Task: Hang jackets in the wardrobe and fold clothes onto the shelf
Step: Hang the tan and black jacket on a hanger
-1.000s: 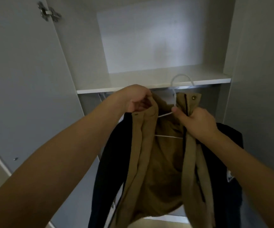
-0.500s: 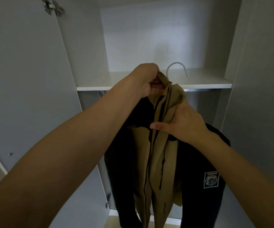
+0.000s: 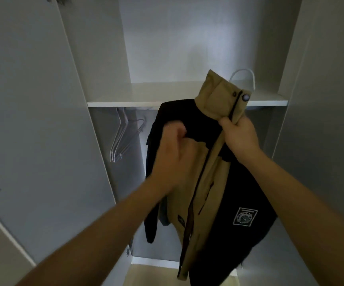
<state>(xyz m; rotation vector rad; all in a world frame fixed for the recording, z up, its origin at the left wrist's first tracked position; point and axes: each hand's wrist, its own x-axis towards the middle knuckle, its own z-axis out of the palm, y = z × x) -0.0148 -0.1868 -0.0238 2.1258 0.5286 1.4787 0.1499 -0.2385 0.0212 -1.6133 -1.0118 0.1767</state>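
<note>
Tan-and-black zip jacket [image 3: 206, 182] hangs lengthwise, collar up, before the white wardrobe shelf [image 3: 146, 100], white hanger hook [image 3: 243, 76] behind it. Right hand [image 3: 239, 137] grips the collar base; left hand [image 3: 173, 149] pinches the left shoulder.

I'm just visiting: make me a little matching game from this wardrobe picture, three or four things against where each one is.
Things:
1. jacket
2. empty hangers
3. white hook
4. square patch

Places:
A. hanging under the shelf, at left
B. sticking up behind the tan collar
C. held up by both hands
D. on the jacket's black panel, low at right

Pairs: 1-C, 2-A, 3-B, 4-D
</note>
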